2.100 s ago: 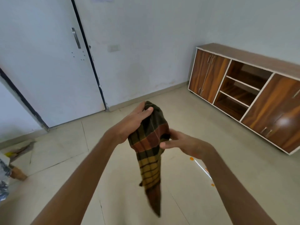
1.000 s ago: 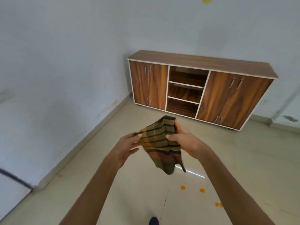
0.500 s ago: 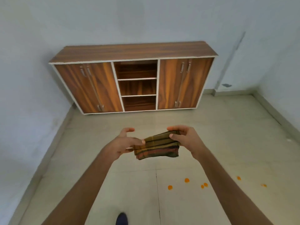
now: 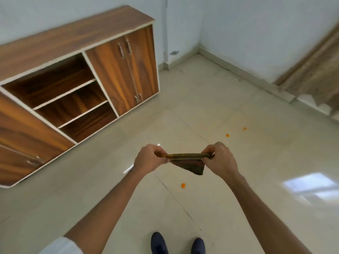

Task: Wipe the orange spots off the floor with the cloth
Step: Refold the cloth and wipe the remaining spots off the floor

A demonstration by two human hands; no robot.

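Cloth, dark plaid and folded (image 4: 187, 159), stretched in the air between left hand (image 4: 149, 159) and right hand (image 4: 220, 160), each grip clamped on one end. Soft, light, limp; best bunched in one palm. Orange spots (image 4: 183, 185) lie on glossy beige tile floor (image 4: 110, 189) below.

No text, label, brand, number or sign can be read anywhere in the view: the cloth (image 4: 187, 160), the wooden cabinet (image 4: 77, 70), the walls and the floor (image 4: 256, 180) carry no legible writing
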